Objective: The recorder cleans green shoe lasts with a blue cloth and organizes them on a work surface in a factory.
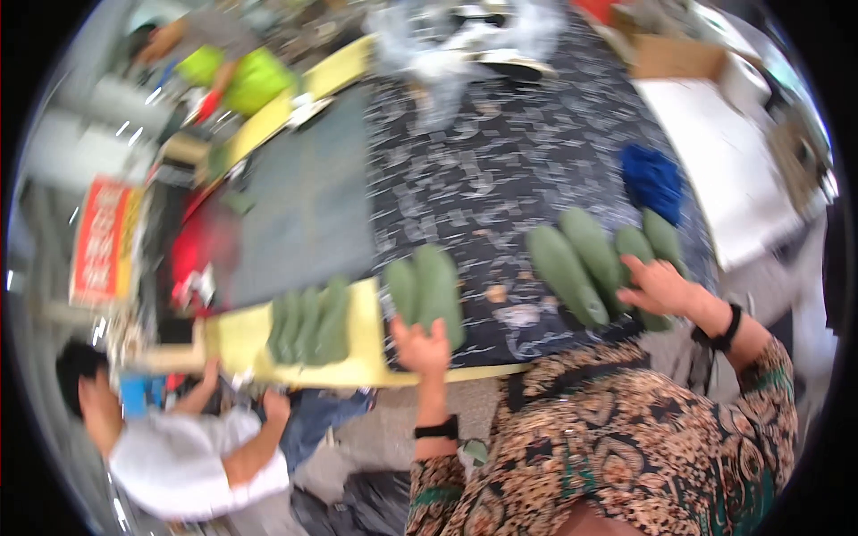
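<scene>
Several green insoles lie along the near edge of a dark, white-flecked table. My left hand (420,347) reaches over the near end of a pair of green insoles (436,290), with fingers apart; whether it presses on them is blurred. To the right, my right hand (663,288) is over the near part of another pair of insoles (634,243), thumb and forefinger spread. Between the hands, closer to the right one, rest two more green insoles (567,272), side by side. At the left, several narrow green insoles (308,326) stand in a row on a yellow sheet (234,336).
A blue cloth (651,181) lies beyond my right hand. Clear plastic wrapping (447,54) covers the table's far end. A white board (715,161) adjoins at the right. One person in white (197,464) sits at the lower left; another person (210,36) works at the far left.
</scene>
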A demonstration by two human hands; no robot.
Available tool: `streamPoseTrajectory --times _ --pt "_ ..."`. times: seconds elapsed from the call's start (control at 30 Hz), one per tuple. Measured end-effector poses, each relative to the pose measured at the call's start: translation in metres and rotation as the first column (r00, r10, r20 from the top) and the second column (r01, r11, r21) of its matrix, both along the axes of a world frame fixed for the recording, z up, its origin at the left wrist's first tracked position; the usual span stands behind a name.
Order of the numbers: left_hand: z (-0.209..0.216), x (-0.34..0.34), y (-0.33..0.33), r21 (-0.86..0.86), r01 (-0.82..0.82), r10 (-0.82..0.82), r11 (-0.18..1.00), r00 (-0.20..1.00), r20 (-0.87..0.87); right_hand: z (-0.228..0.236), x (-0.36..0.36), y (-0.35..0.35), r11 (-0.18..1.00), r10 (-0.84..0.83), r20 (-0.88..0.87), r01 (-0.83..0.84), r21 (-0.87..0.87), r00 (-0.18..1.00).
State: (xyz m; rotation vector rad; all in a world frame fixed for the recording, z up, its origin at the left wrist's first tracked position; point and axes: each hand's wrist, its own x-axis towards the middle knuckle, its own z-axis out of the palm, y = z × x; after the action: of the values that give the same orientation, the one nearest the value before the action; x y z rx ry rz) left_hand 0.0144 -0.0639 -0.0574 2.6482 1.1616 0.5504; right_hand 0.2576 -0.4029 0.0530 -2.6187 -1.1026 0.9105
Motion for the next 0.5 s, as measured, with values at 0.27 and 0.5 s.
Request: streamPoseTrajectory --times 0.27,0.5 --pt "0.013 0.016 -0.016 -0.035 -0.067 0.066 0.997 0.998 -0.024 -0.018 0.006 0.047 0.988 -0.147 -0.420 0.111 -0.110 0.896" --pt "0.016 0.024 -0.021 0.057 -0.085 0.089 0.995 0.994 -0.070 -0.064 -0.019 0.094 0.996 -0.067 -0.483 0.087 0.021 0.873"
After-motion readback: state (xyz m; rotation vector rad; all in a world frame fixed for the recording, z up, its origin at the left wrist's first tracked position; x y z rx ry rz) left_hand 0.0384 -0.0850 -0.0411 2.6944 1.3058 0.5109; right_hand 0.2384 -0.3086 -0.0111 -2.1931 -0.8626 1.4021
